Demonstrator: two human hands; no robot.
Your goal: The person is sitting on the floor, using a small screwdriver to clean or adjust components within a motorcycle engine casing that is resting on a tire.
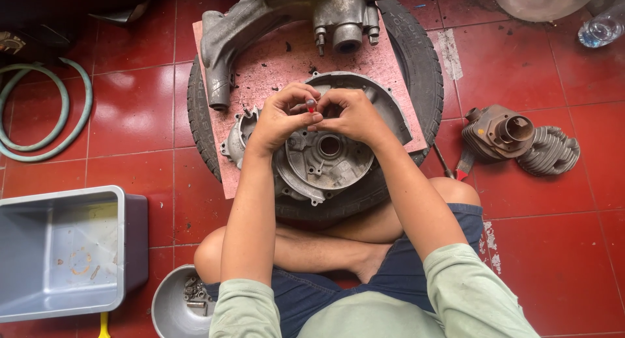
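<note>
Small red-tipped part (311, 106), center of frame, pinched btwn both hands just above the engine case. Left hand (281, 116) w/ fingers curled tight around it, thumb & forefinger closed on the piece; right hand (351, 115) meets it from the other side, fingertips narrow and pressed on the same part. Can't tell what kind of part it is, too small.

Directly under the hands: grey metal engine case cover (325, 159), round w/ a central hole, lying flat on a reddish board (273, 58). Board sits on top of a black tyre (423, 64). Larger grey engine casing (260, 19) at top center, resting on the board's far edge.

Right of frame: finned cylinder (504, 133) and cylinder head (552, 152) side by side on the red tile floor (560, 247). Lower left: empty-looking grey plastic tub (58, 250); just beside it, bottom edge, metal bowl (176, 309) w/ bolts inside. Upper left: coiled green hose (45, 110). Upper right corner: clear plastic bottle (602, 27).
</note>
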